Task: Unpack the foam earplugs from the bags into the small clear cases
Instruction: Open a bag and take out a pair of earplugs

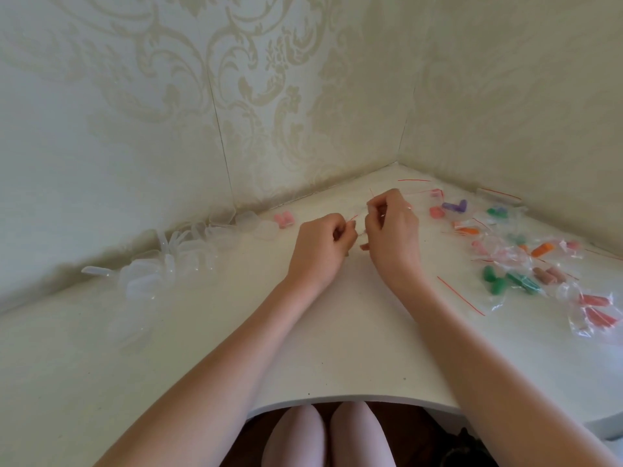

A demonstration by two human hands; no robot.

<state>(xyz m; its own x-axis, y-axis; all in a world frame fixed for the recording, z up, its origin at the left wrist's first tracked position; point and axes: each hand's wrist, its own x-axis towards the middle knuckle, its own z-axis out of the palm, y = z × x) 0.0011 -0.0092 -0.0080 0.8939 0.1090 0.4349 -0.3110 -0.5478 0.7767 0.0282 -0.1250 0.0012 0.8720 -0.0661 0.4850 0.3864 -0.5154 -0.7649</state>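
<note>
Clear bag (360,220) pinched between both hands (323,238) above table (337,348).

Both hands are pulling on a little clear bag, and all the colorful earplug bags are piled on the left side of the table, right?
Not quite. The head view shows the colorful earplug bags on the right side of the table; the clear cases are on the left. The rest holds: the left hand and right hand both pinch a small clear bag.

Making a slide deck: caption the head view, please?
Both hands, left hand and right hand, pinch a clear zip bag open between bagged earplugs and clear cases.
</note>
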